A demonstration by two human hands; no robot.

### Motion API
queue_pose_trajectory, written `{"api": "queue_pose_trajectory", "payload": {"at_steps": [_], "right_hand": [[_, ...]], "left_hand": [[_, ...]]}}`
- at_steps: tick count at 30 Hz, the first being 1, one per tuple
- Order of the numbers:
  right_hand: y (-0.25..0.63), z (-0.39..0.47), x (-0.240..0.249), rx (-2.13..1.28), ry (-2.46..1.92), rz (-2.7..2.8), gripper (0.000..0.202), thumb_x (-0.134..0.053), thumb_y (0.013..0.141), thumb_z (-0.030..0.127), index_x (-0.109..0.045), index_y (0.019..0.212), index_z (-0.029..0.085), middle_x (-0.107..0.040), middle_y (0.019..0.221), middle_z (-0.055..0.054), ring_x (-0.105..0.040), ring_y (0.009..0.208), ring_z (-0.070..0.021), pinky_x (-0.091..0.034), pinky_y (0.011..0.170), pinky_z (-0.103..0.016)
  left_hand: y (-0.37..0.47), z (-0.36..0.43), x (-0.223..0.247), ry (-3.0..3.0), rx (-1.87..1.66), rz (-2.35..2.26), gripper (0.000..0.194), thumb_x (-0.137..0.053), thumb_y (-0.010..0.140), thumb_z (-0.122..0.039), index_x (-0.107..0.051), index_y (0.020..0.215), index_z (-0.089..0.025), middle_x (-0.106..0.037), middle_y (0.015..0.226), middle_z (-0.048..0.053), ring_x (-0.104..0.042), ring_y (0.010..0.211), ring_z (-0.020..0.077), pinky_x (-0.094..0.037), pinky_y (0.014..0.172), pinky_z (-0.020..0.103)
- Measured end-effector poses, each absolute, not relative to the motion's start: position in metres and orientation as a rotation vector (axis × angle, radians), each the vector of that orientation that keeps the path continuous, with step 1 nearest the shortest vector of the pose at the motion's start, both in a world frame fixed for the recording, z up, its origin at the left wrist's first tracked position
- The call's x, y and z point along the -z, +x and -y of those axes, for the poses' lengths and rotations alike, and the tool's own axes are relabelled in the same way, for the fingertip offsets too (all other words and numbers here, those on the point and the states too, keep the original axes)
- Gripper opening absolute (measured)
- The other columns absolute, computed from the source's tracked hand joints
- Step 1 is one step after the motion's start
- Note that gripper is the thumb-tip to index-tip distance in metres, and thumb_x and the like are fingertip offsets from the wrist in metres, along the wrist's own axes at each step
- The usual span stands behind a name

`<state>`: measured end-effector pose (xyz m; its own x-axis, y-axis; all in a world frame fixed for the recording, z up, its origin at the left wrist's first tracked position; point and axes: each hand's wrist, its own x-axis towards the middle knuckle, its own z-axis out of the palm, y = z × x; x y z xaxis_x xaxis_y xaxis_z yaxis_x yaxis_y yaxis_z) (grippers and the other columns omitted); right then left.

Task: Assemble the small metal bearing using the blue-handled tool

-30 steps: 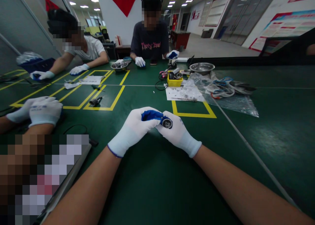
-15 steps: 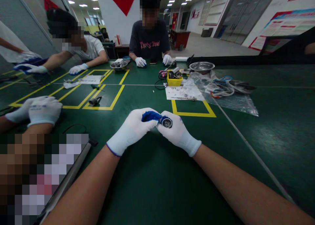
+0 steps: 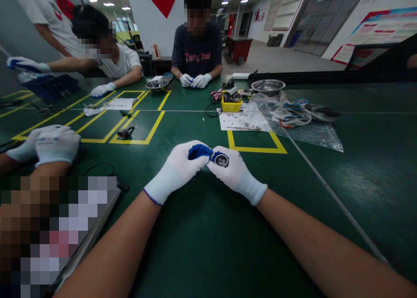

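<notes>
My right hand (image 3: 233,172), in a white glove with a blue palm, is closed around a small round part (image 3: 222,160). The part has a silvery metal rim and a dark face with openings, turned up towards me. My left hand (image 3: 182,165), gloved alike, is curled with thumb and fingers pinched together against the right hand's fingertips. What lies in that pinch, if anything, is hidden. Both hands are above the green table (image 3: 202,246).
A yellow bin (image 3: 231,105) of parts stands on paper beyond my hands, beside a plastic bag (image 3: 312,135) and a metal bowl (image 3: 268,86). A dark metal part (image 3: 125,132) lies left. Co-workers' gloved hands (image 3: 57,144) are at left and across the table.
My hands hold nearly the same pose on the round part. Across the table a co-worker's hands have come together. At far left, another person's hand has lifted beside a blue bin.
</notes>
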<state>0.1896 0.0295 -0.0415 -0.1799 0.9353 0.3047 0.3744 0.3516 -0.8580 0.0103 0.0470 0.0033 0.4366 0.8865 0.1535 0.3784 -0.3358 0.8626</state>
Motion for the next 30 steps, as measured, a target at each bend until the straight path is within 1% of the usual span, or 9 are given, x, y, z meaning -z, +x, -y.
{"api": "queue_pose_trajectory", "payload": {"at_steps": [7,11,14,20,26,30], "right_hand": [[0.1883,-0.0284,0.0403,-0.781,-1.176,1.733,0.012,-0.069,0.085,0.031,-0.062,0.081,0.022,-0.071,0.081,-0.002,-0.068,0.077,-0.0198,-0.055,0.072,-0.035],[0.1872,-0.0283,0.0396,-0.794,-1.157,1.716,0.012,-0.070,0.084,0.032,-0.063,0.082,0.021,-0.071,0.081,-0.002,-0.068,0.077,-0.0202,-0.054,0.072,-0.035],[0.1871,-0.0289,0.0398,-0.801,-1.167,1.717,0.013,-0.070,0.084,0.032,-0.063,0.081,0.021,-0.071,0.081,-0.003,-0.068,0.077,-0.0204,-0.054,0.071,-0.035],[0.1899,-0.0294,0.0395,-0.795,-1.186,1.718,0.010,-0.069,0.085,0.030,-0.064,0.081,0.021,-0.073,0.081,-0.003,-0.069,0.079,-0.0208,-0.055,0.073,-0.036],[0.1908,-0.0288,0.0369,-0.784,-1.193,1.720,0.011,-0.066,0.085,0.031,-0.063,0.082,0.021,-0.072,0.082,-0.004,-0.069,0.080,-0.0221,-0.055,0.074,-0.037],[0.1905,-0.0291,0.0383,-0.788,-1.186,1.709,0.009,-0.066,0.085,0.030,-0.064,0.083,0.021,-0.072,0.082,-0.004,-0.069,0.078,-0.0218,-0.055,0.074,-0.038]], "left_hand": [[0.0113,-0.0463,-0.0032,1.828,-0.887,-1.051,0.015,-0.066,0.084,-0.022,-0.073,0.096,-0.016,-0.077,0.098,0.006,-0.071,0.093,0.0222,-0.058,0.090,0.040],[0.0113,-0.0464,-0.0027,1.873,-0.883,-1.058,0.016,-0.066,0.086,-0.022,-0.074,0.098,-0.016,-0.078,0.099,0.006,-0.072,0.094,0.0226,-0.058,0.092,0.041],[0.0109,-0.0458,-0.0028,1.966,-0.859,-1.120,0.017,-0.067,0.086,-0.021,-0.076,0.101,-0.018,-0.079,0.102,0.006,-0.073,0.098,0.0232,-0.057,0.096,0.042],[0.0093,-0.0459,-0.0027,2.054,-0.842,-1.150,0.021,-0.068,0.088,-0.022,-0.077,0.107,-0.019,-0.080,0.108,0.006,-0.074,0.102,0.0241,-0.057,0.100,0.043],[0.0095,-0.0469,-0.0007,2.092,-0.860,-1.161,0.018,-0.071,0.089,-0.021,-0.077,0.106,-0.019,-0.079,0.112,0.007,-0.074,0.105,0.0239,-0.057,0.102,0.042],[0.0088,-0.0470,-0.0004,2.152,-0.854,-1.153,0.017,-0.072,0.090,-0.022,-0.077,0.106,-0.019,-0.079,0.111,0.007,-0.073,0.104,0.0233,-0.056,0.102,0.042]]}}
